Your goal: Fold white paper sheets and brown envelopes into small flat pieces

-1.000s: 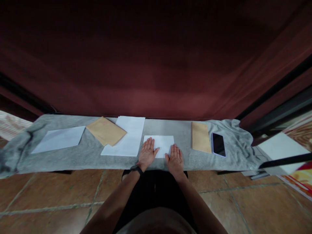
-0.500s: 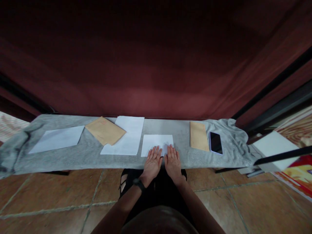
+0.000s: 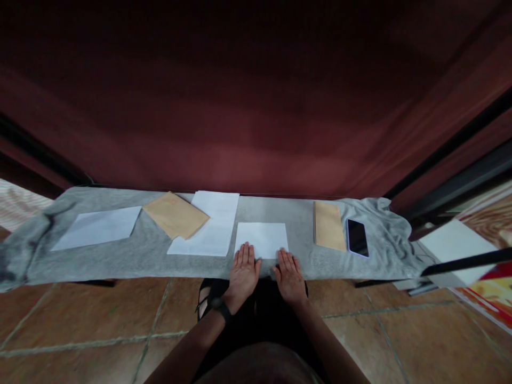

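Observation:
A white sheet of paper [image 3: 262, 237], which looks folded, lies flat on the grey cloth in front of me. My left hand [image 3: 244, 271] rests palm down with its fingertips on the sheet's near left corner. At the near right corner lies my right hand [image 3: 289, 273], fingers stretched out and touching the paper's edge. Neither hand grips anything. Left of the sheet is a stack of larger white paper [image 3: 220, 226], partly covered by brown envelopes [image 3: 176, 214]. On the right lies another pile of brown envelopes [image 3: 329, 225].
Grey cloth [image 3: 148, 261] covers the long narrow table. Another white sheet [image 3: 98, 228] lies at the far left. A phone [image 3: 357, 238] with a light purple case sits at the right. A dark red panel [image 3: 248, 154] rises behind the table, and a black bar [image 3: 466, 262] crosses at the right.
My hands have slid apart from the middle of the sheet, the left one leftward and the right one slightly right and nearer to me. More of the sheet shows.

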Demonstrator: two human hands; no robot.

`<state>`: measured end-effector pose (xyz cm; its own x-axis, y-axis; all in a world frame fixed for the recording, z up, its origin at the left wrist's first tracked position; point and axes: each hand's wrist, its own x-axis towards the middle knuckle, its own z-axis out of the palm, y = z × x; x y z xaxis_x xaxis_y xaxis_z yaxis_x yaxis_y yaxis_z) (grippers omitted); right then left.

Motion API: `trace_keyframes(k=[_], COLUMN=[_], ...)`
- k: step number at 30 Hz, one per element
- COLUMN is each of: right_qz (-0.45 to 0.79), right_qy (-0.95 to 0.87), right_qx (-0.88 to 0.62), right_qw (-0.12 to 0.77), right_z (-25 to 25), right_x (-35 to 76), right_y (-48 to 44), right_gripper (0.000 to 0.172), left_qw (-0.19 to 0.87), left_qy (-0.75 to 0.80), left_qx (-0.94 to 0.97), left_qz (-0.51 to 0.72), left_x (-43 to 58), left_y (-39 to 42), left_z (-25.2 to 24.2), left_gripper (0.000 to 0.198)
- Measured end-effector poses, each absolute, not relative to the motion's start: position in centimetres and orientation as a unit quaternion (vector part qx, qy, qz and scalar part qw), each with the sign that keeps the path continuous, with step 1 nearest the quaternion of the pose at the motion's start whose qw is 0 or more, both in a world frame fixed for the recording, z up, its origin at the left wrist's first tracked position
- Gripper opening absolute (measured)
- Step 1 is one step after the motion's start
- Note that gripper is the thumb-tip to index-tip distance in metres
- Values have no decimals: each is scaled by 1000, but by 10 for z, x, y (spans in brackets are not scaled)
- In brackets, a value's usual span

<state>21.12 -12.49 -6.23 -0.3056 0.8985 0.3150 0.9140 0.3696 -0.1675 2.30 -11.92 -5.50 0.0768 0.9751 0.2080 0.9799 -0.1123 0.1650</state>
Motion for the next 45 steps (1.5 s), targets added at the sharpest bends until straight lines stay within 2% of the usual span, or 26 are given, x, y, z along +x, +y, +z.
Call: trace_keyframes(k=[5, 13, 19, 24, 35, 45], right_qz=[-11, 19, 82, 78, -18, -23], right_qy=[-808, -800, -802, -804, -753, -749], right_qx=[-560, -566, -559, -568, -626, -630], right_qw=[183, 198, 192, 155, 203, 204], right_z=[-59, -52, -32, -40, -67, -72], right_x=[212, 217, 175, 147, 165, 165], right_y=[-125, -121, -57, -23, -16, -17], right_gripper=[52, 46, 48, 50, 60, 65], left_qw=[-29, -11, -6, -11, 9, 3], left_qy=[-653, -651, -640, -618, -675, -648], left_qx=[-747, -746, -759, -780, -728, -755], left_qz=[-119, -136, -117, -96, -117, -102], left_x=[47, 31, 24, 15, 6, 0], left_y=[-70, -19, -19, -20, -22, -45], left_z=[-52, -57, -54, -54, -51, -47], left_gripper=[58, 59, 59, 62, 61, 59])
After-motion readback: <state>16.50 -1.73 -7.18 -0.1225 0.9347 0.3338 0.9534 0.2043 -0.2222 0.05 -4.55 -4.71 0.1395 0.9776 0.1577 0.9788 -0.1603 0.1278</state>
